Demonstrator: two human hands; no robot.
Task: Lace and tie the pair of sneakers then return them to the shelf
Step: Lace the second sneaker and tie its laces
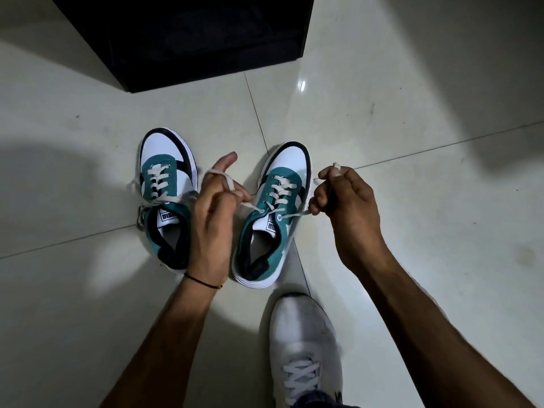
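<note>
Two teal, white and black sneakers stand side by side on the tiled floor, toes pointing away from me. The left sneaker is laced, with its lace ends loose at its left side. The right sneaker is laced up to the top eyelets. My left hand pinches its left lace end, which loops over my fingers. My right hand grips the right lace end and pulls it out sideways. My left forearm hides part of the left sneaker's heel.
A black shelf unit stands on the floor beyond the sneakers. My own foot in a white shoe is planted just behind the right sneaker. Pale glossy floor tiles stretch all around.
</note>
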